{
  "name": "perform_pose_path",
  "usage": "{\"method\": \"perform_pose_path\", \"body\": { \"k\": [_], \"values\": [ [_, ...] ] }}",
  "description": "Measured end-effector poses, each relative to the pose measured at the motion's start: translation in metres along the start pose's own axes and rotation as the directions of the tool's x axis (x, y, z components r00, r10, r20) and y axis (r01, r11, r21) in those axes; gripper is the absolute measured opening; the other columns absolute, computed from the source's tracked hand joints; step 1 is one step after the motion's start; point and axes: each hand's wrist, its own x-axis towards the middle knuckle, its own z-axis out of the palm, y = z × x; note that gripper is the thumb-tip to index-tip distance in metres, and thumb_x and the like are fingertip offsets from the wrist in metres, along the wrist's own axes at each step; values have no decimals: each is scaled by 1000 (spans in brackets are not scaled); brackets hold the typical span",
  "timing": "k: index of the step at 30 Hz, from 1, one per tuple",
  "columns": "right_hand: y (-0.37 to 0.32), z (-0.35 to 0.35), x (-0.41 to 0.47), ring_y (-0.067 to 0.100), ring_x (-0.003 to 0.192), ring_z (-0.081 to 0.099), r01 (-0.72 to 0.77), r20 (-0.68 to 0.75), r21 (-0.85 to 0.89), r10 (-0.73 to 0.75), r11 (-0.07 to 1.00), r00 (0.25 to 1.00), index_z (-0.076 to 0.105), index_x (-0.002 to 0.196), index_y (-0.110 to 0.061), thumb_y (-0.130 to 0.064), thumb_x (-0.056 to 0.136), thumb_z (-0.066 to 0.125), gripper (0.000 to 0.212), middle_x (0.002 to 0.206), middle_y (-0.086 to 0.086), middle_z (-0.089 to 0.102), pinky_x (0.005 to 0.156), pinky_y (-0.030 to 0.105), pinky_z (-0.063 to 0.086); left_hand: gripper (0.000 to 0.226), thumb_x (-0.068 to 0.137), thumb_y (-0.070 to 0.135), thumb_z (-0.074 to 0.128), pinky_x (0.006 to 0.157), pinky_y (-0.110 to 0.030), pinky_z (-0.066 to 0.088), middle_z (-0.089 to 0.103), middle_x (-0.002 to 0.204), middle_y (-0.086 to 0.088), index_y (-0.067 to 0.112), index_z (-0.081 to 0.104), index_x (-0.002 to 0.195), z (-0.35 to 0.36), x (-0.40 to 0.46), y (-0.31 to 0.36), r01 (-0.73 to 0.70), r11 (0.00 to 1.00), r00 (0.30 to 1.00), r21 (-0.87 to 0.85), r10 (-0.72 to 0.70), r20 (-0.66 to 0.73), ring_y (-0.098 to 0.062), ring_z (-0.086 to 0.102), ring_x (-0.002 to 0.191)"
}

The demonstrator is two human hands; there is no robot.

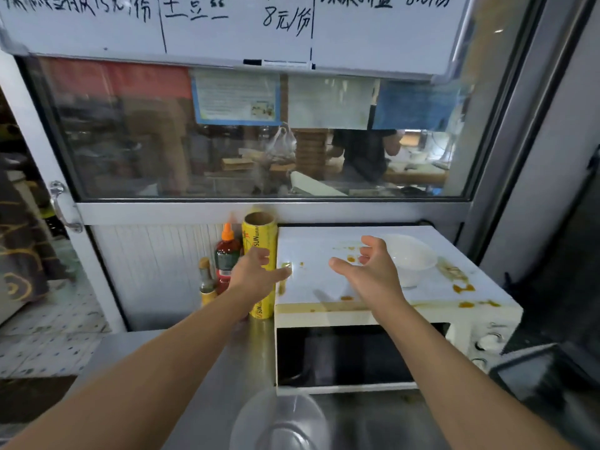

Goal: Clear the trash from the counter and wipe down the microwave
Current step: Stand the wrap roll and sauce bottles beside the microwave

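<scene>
Both hands out over the microwave (373, 287), holding nothing. Left hand (256, 274) spread loose, fingertips at the microwave's near-left top edge, right in front of the yellow wrap roll (259, 264). Right hand (370, 267) open too, palm turned inward, fingers relaxed, hovering above the stained white top.

Just beyond the right hand: a white bowl (412, 258) sitting on the top, apparently the trash to lift first. Orange sauce spots (464, 289) further right of it, more near the front edge. Behind the left hand, beside the roll: a red sauce bottle (227, 254) and a smaller bottle (206, 277). Below both wrists, near the bottom edge: a clear plastic bowl (279, 420) on the steel counter (207, 368).

Risks from here (judged, not seen):
- Bowl light and smooth, so likely to skid or tip under a one-sided grab; contents cannot be told.
- Left hand's backswing could topple the upright roll into the bottles.
- Sauce smearing onto a palm, then onto whatever gets gripped next.
- No cloth in view, so wiping not yet possible.
</scene>
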Motion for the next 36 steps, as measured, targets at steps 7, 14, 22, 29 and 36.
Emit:
{"method": "perform_pose_path", "body": {
  "k": [7, 14, 22, 29, 36],
  "values": [
    [22, -56, 19, 25, 130, 35, -43, -194, -116, 20, 992, 981, 34, 137, -17, -32, 79, 72, 72, 141, 6, 34, 97, 35, 39, 59, 79, 30, 75, 81, -32, 48, 55, 125, -2, 14, 48, 129, 40, -8, 33, -36, 999, 999, -18, 37, 27, -20, 54, 111],
    [44, -82, 50, 33, 134, 28, -212, -329, -196, 139, 957, 934, 25, 142, -9, -34, 79, 71, 82, 143, 15, 31, 103, 47, 38, 57, 78, 29, 76, 91, -36, 49, 57, 121, -2, 14, 50, 127, 67, -2, 45, -51, 999, 998, 0, 51, 42, -20, 55, 107],
    [59, -80, 76, 35, 103, 58, -367, -296, -263, 288, 892, 911, 35, 130, -2, -21, 89, 53, 49, 124, 18, 52, 70, 35, 45, 49, 81, 24, 73, 90, -37, 51, 57, 119, 2, 16, 52, 125, 69, 3, 46, -81, 997, 996, -5, 81, 24, -19, 57, 105],
    [60, -74, 80, 37, 86, 65, -408, -333, -172, 337, 897, 881, 54, 112, 2, -8, 81, 48, 32, 106, 21, 63, 64, 37, 55, 45, 80, 26, 74, 89, -38, 52, 59, 117, 2, 17, 54, 120, 47, -3, 28, -62, 998, 998, 20, 62, -28, -18, 58, 103],
    [34, -64, 47, 25, 74, 49, -251, -241, -272, 187, 929, 952, 47, 121, 3, -1, 88, 45, 33, 116, 20, 56, 48, 28, 32, 47, 79, 26, 74, 83, -29, 47, 60, 117, 5, 19, 55, 121, 15, -32, 8, -47, 997, 993, 65, 54, -107, -15, 57, 105]
  ]
}}
